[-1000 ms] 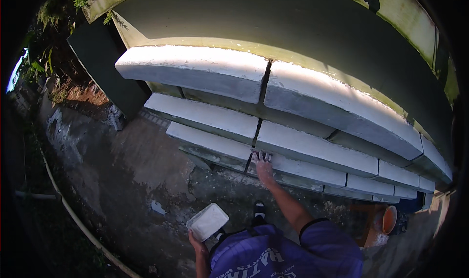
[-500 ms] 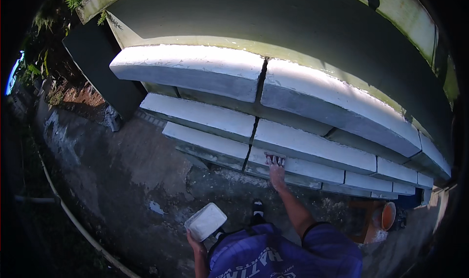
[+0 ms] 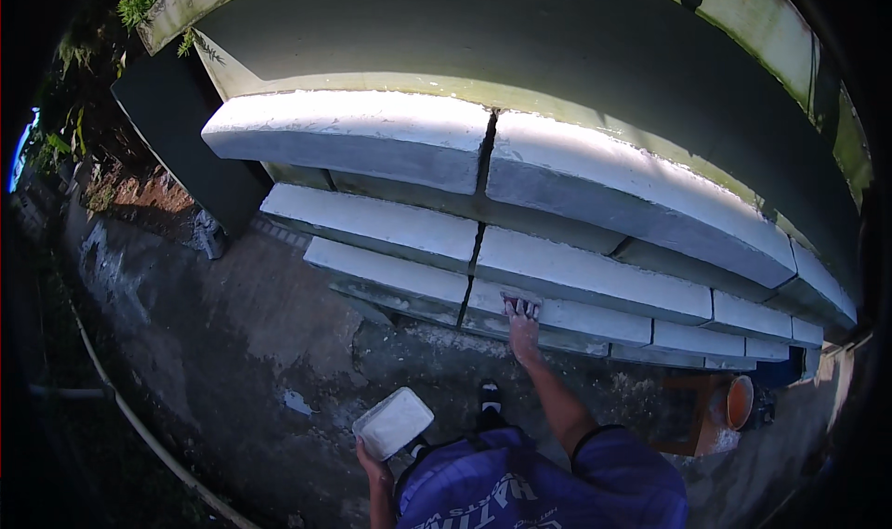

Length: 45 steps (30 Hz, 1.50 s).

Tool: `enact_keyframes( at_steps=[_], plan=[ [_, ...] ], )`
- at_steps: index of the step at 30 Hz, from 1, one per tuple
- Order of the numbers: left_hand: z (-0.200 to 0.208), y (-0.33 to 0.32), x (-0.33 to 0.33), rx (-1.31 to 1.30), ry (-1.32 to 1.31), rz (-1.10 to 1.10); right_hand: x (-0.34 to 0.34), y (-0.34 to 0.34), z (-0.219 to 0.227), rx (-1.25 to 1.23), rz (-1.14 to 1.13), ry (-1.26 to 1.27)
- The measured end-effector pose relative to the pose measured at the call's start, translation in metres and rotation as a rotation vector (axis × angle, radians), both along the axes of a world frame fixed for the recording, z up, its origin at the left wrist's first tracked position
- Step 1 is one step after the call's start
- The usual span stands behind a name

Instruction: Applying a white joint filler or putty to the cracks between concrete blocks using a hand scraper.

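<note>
In my left hand (image 3: 370,455) is a white rectangular tray (image 3: 394,423) with rounded corners, gripped at its near left edge, low in front of my body. A pale, whitish surface shows inside it. My right arm reaches forward, and my right hand (image 3: 523,315), dusted white, presses down on the lowest white-coated ledge (image 3: 595,323), just right of the dark vertical gap. Its fingers are bent over a small dark reddish thing whose kind I cannot make out. Above that ledge are a middle white ledge (image 3: 595,271) and a thicker top one (image 3: 632,185).
Behind the ledges rises a grey-green wall (image 3: 557,46). An orange-rimmed bucket (image 3: 740,402) stands by a wooden box-like piece (image 3: 683,416) at the right. A dark upright panel (image 3: 181,130) is at the left, and a long pipe (image 3: 139,427) runs along the ground.
My right hand has shifted very slightly on the lowest ledge. The view has tilted a little; the tray stays in my left hand.
</note>
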<state>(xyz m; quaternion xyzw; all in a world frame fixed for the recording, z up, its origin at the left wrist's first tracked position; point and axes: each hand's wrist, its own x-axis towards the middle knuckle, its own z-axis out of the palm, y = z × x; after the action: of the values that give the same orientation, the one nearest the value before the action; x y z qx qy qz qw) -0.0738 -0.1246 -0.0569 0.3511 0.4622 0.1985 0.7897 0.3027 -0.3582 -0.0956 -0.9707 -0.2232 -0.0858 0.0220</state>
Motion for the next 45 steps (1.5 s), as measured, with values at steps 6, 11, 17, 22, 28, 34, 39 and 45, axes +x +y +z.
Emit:
enact_keyframes(
  at_steps=[6, 11, 17, 22, 28, 34, 39, 45],
  plan=[
    [-0.003, -0.001, -0.006, 0.006, 0.018, 0.043, -0.047, 0.006, 0.0, -0.012, 0.063, 0.157],
    [-0.02, 0.002, -0.01, 0.024, -0.032, 0.053, -0.025, 0.003, 0.019, 0.147, 0.131, 0.002],
    [-0.011, -0.002, -0.005, 0.003, -0.018, 0.037, -0.016, 0.002, -0.012, -0.091, -0.06, 0.03],
    [-0.005, -0.004, -0.002, 0.026, 0.006, 0.072, -0.05, 0.019, 0.004, 0.001, 0.138, 0.098],
    [-0.005, -0.005, -0.001, 0.004, 0.0, 0.064, 0.005, 0.033, 0.012, 0.078, 0.02, -0.005],
    [-0.002, -0.004, 0.006, 0.01, -0.002, 0.075, -0.037, 0.057, 0.001, -0.103, 0.014, 0.047],
    [-0.007, -0.007, 0.0, 0.018, -0.055, 0.102, -0.044, 0.059, 0.009, 0.022, 0.165, 0.069],
    [0.009, -0.005, 0.007, 0.009, -0.028, 0.047, 0.018, 0.071, -0.011, 0.031, -0.027, 0.185]
  ],
)
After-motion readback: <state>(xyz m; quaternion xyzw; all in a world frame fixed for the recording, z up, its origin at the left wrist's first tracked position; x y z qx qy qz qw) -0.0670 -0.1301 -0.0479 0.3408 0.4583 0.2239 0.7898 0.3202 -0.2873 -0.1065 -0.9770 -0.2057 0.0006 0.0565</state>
